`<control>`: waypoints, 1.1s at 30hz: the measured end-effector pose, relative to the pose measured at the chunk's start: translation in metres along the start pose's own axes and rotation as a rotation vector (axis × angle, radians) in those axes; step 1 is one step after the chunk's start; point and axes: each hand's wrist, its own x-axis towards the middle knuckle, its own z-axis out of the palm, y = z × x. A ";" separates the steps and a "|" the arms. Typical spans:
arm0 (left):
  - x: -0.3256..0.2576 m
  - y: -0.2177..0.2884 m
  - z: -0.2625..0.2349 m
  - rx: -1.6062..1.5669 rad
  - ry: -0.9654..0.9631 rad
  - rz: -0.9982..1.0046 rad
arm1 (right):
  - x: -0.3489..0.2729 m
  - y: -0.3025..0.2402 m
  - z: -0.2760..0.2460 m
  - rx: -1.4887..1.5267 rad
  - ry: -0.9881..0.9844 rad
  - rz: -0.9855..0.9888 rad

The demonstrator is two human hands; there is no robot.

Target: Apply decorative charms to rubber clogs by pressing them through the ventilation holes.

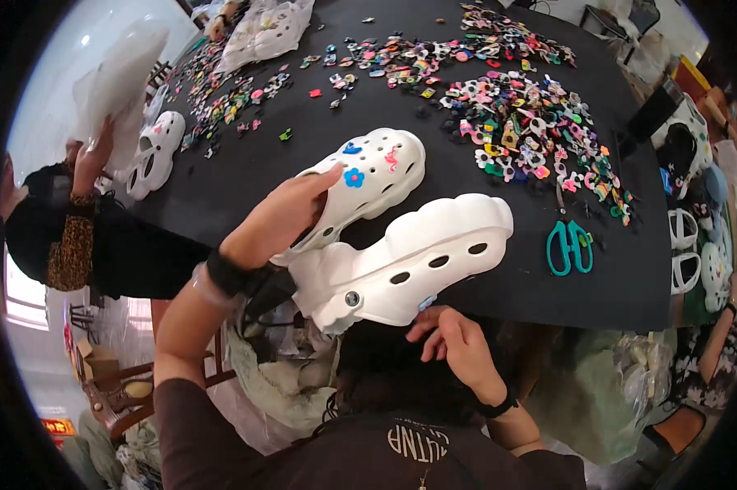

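My left hand grips a white foam clog, its thumb on the upper and its other fingers mostly hidden. That clog carries a blue flower charm, a pink flamingo-shaped charm and a small blue charm. A second white clog is tipped on its side in front of it, side holes and strap rivet showing; what supports it is hidden. At its lower edge a light-blue charm peeks out. Just below, my right hand has bent, closed fingers; whatever they may hold is hidden.
Heaps of colourful shoe charms cover parts of the black table. Teal-handled scissors lie near its right edge. At left, a person's hand holds a clear plastic bag beside white clogs. Another person's arm shows at right.
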 end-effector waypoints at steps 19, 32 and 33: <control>-0.091 -0.073 0.074 0.218 0.378 1.355 | 0.095 -0.026 0.040 0.169 -0.006 -0.298; 0.028 -0.135 0.148 0.998 0.221 1.052 | -0.008 -0.045 -0.071 -0.675 0.801 -0.280; 0.034 -0.140 0.146 1.054 0.253 1.107 | -0.013 -0.067 -0.076 -0.726 0.775 -0.418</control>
